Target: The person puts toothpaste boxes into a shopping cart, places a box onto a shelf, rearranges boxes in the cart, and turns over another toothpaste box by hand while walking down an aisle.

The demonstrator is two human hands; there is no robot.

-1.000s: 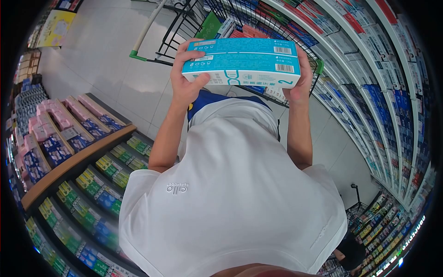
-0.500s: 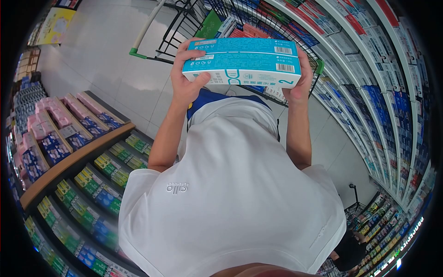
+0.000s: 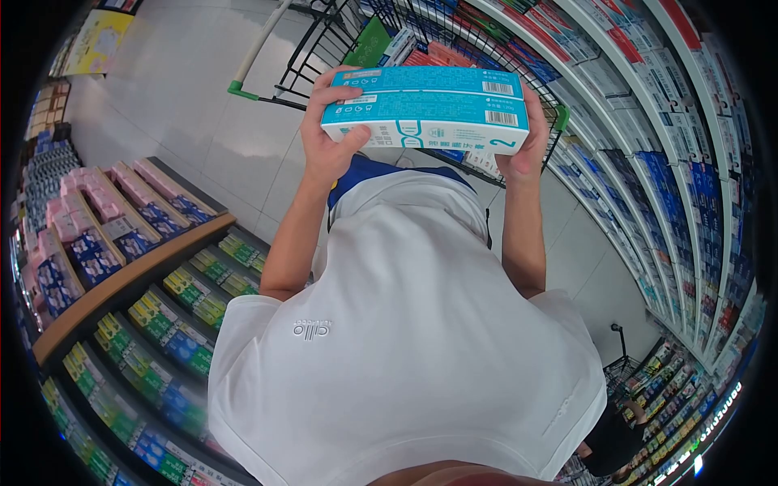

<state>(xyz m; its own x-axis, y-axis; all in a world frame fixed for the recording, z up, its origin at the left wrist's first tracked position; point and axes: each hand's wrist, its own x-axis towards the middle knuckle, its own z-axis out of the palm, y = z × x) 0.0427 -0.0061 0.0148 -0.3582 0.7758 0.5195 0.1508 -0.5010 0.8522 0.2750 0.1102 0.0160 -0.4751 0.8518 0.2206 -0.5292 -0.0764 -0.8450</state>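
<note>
A pair of long teal-and-white toothpaste boxes (image 3: pixel 421 104), lying flush together, is held level in front of me between both hands. My left hand (image 3: pixel 328 134) is wrapped round the left end, thumb on the white front side and fingers over the teal top. At the opposite end, my right hand (image 3: pixel 525 138) grips the short side, its fingers partly hidden behind the boxes. Barcodes show on the right of the teal faces, and a large "2" marks the white side. Just beyond the boxes is a wire shopping cart (image 3: pixel 312 69) with several packages in it.
Tall shelves of boxed goods (image 3: pixel 640 154) curve along the right. On the left stands a tiered display (image 3: pixel 154 340) of green and blue packs, with pink boxes (image 3: pixel 89 194) behind its wooden edge (image 3: pixel 130 287). A person in black (image 3: pixel 613 441) and another cart (image 3: pixel 622 364) are at lower right.
Almost nothing differs: both hands keep the same hold on the toothpaste boxes, which have barely shifted.
</note>
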